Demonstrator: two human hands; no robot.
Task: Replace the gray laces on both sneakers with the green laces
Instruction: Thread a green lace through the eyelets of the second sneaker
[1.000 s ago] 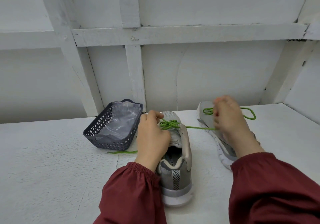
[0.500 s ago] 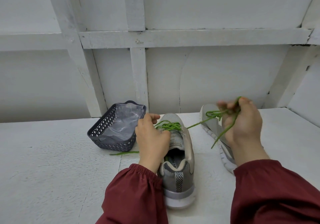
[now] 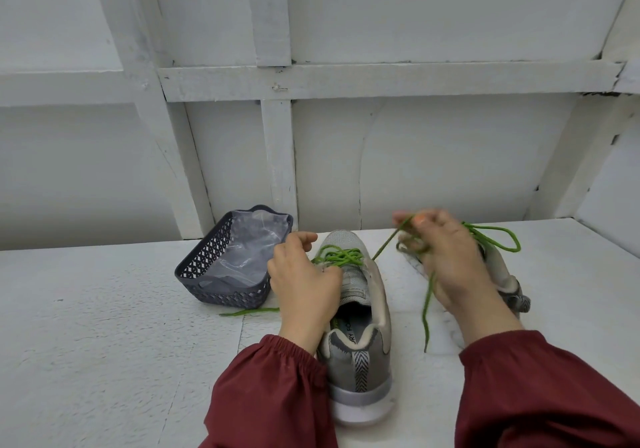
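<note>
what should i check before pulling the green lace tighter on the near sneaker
1. Left hand steadies the near sneaker at its eyelets: ok.
2. Right hand grips the green lace, which runs taut to the eyelets: ok.
3. Lace crossings even and untwisted: cannot tell, they are bunched.
4. Free lace tail hangs clear below the right hand: ok.
5. Other lace end lies loose on the table by the basket: ok.
6. Far sneaker clear of the pull: not ok, it sits right under the right hand.
</note>
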